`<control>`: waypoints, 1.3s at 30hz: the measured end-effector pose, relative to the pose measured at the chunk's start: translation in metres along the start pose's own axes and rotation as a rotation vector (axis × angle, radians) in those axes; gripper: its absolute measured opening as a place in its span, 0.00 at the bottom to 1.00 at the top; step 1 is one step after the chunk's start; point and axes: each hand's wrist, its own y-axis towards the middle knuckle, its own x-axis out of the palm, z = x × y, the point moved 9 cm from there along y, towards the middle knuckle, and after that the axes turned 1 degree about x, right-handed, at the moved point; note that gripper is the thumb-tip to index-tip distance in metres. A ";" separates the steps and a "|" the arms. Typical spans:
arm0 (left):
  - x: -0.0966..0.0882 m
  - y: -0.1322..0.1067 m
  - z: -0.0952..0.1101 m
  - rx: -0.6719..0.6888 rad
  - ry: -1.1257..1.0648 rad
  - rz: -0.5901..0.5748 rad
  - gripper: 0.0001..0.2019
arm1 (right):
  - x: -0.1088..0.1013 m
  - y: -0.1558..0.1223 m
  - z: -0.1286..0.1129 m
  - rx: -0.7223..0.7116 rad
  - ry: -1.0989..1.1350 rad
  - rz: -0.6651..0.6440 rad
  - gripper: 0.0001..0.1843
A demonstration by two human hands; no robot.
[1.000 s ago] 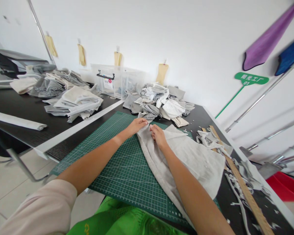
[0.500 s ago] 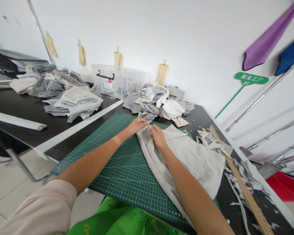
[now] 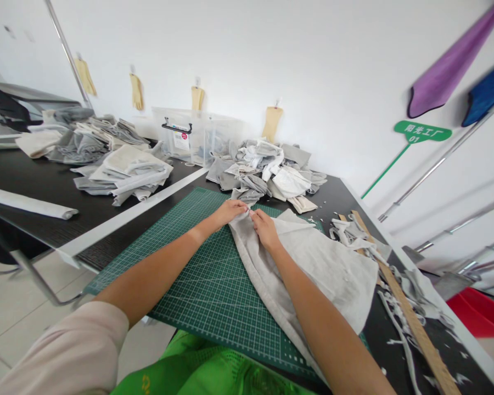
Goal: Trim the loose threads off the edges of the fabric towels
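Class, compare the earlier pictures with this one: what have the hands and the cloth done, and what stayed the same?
No clear movement shows, and nothing was taken hold of or let go. The left hand and right hand still pinch the grey cloth at its far end, close together. The cloth's spread over the green cutting mat and the fabric pile beyond look unchanged.

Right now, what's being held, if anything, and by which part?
A light gray cloth, pinched at its far left end by the left hand and right hand, close together. The exact spot under each grip is hidden.
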 end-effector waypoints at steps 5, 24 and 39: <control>0.002 -0.001 -0.005 -0.031 -0.023 -0.007 0.16 | -0.001 0.000 -0.004 -0.039 -0.035 0.007 0.21; 0.004 -0.004 0.001 -0.028 -0.024 -0.008 0.13 | 0.001 0.000 -0.006 -0.116 -0.079 0.019 0.21; 0.005 -0.004 -0.004 -0.054 -0.037 0.000 0.15 | -0.001 -0.001 -0.010 -0.119 -0.074 0.031 0.21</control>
